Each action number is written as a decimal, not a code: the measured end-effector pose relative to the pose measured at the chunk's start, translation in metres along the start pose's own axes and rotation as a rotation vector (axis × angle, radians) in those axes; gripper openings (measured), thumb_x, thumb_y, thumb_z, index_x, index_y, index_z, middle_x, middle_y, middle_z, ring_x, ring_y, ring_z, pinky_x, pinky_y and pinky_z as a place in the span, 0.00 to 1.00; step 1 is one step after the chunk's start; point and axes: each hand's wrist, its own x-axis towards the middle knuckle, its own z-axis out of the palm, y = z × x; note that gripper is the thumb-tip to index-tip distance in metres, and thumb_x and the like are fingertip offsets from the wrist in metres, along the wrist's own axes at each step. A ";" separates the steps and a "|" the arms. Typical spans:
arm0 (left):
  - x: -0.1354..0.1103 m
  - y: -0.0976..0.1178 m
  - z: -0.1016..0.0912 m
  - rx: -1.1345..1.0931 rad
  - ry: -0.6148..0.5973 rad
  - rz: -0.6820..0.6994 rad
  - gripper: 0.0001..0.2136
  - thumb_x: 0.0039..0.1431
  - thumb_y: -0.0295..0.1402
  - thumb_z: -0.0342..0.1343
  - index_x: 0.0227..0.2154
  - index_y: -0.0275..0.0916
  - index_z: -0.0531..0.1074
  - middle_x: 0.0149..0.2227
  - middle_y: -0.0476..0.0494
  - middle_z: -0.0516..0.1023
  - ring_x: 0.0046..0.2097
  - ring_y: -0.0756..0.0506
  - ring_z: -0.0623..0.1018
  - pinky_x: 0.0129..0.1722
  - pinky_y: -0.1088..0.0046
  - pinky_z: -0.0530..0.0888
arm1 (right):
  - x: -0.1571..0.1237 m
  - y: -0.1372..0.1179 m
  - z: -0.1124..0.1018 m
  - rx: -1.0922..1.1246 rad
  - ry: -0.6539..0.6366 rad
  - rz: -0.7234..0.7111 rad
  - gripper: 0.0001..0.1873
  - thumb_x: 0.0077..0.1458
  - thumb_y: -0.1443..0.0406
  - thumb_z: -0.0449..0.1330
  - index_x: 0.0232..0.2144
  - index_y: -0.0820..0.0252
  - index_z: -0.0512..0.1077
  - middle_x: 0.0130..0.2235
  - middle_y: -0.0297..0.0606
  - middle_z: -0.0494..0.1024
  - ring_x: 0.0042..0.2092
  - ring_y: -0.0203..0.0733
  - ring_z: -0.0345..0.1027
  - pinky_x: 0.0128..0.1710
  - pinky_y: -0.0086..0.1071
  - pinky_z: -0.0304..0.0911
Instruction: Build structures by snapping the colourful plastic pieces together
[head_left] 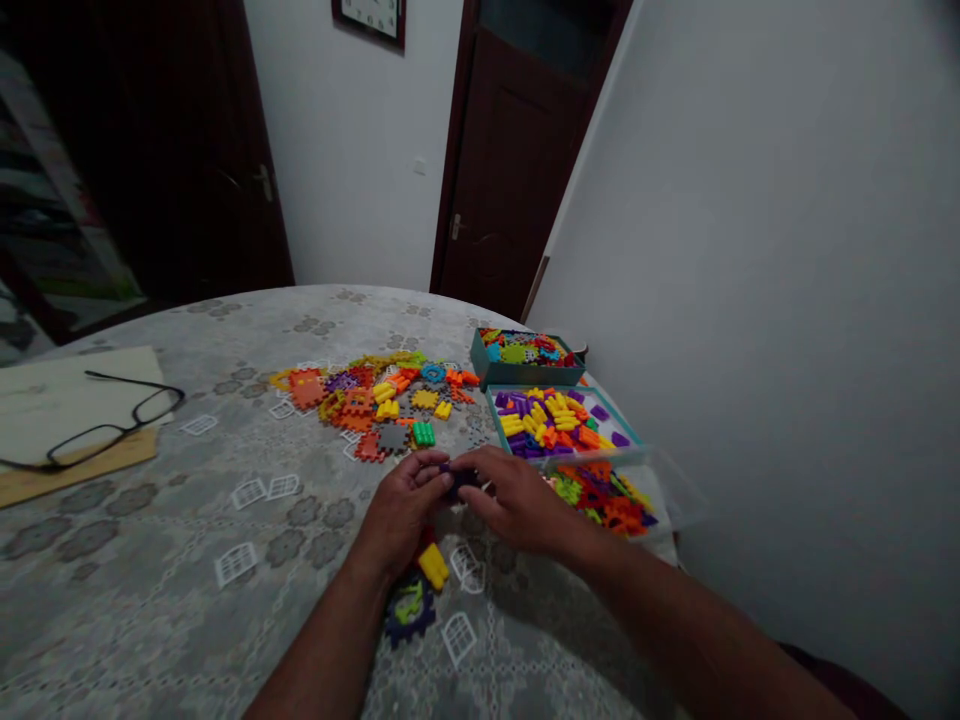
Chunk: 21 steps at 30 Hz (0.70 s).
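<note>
Both hands meet over the near middle of the table around a small dark purple plastic piece (460,483). My left hand (409,500) pinches its left side between thumb and fingers. On the other side, my right hand (510,495) is closed round it, so much of the piece is hidden. Beneath my left wrist lie a yellow ribbed block (433,567) and a dark purple toothed tile (411,632) with a lime green part in it. White window-shaped pieces (459,637) rest on the cloth nearby.
A heap of coloured toothed tiles (358,403) lies ahead. At the right stand a full teal box (529,373) and a tray (491,410) of yellow and purple blocks, with more pieces (611,500) nearer me. Eyeglasses (112,430) lie on papers (82,370) at left.
</note>
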 end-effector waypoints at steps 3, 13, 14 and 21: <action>-0.002 0.001 0.000 0.072 -0.012 -0.002 0.21 0.47 0.38 0.77 0.42 0.38 0.79 0.35 0.43 0.85 0.37 0.43 0.84 0.38 0.69 0.79 | -0.004 -0.001 0.007 0.076 0.003 0.049 0.12 0.65 0.71 0.60 0.47 0.54 0.79 0.46 0.38 0.83 0.49 0.44 0.77 0.52 0.37 0.69; 0.004 -0.006 -0.004 0.015 0.244 0.107 0.18 0.50 0.41 0.73 0.39 0.39 0.76 0.29 0.50 0.80 0.28 0.47 0.81 0.33 0.70 0.80 | 0.079 0.075 -0.055 0.411 0.179 0.401 0.09 0.54 0.63 0.63 0.39 0.58 0.78 0.27 0.29 0.76 0.26 0.36 0.70 0.27 0.27 0.68; 0.005 -0.005 -0.006 -0.016 0.287 0.147 0.17 0.50 0.40 0.72 0.39 0.39 0.76 0.30 0.51 0.79 0.28 0.48 0.81 0.34 0.69 0.81 | 0.094 0.084 -0.064 0.395 0.275 0.428 0.10 0.54 0.63 0.63 0.39 0.58 0.78 0.27 0.30 0.77 0.27 0.36 0.71 0.28 0.27 0.69; 0.009 0.011 -0.025 -0.117 0.523 0.335 0.14 0.51 0.38 0.69 0.37 0.39 0.74 0.29 0.53 0.77 0.23 0.52 0.75 0.27 0.74 0.78 | 0.178 0.137 -0.114 0.192 0.630 0.571 0.19 0.55 0.69 0.59 0.49 0.61 0.79 0.36 0.38 0.82 0.31 0.34 0.73 0.28 0.23 0.68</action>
